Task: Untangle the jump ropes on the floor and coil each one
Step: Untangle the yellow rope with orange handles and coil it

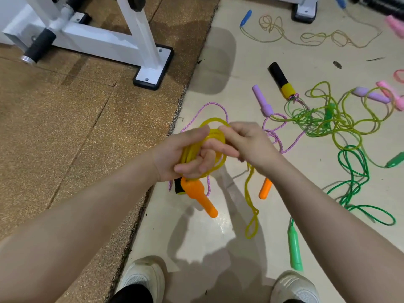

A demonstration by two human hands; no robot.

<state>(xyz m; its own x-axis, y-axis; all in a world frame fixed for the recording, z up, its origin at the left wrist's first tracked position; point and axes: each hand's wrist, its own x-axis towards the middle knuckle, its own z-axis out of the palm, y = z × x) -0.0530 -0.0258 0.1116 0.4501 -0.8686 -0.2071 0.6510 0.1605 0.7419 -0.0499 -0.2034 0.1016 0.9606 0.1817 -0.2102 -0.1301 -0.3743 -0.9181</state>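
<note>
Cork mat (65,119): brown, its ragged edge slanting beside the pale floor (240,68), left of the yellow rope.
White frame (122,40): its foot sits on the mat, up-left of the yellow rope.
Green tangle (328,121): right of the yellow rope, well apart, with bare floor between.
Yellow rope (215,136): coiled at mid-floor and held aloft, its tail hanging down.
Left hand (185,154): fingers curled round the coil.
Right hand (251,143): fingertips pinch the coil's top loop.
Orange handle (200,194): dangles just below the coil.
</note>
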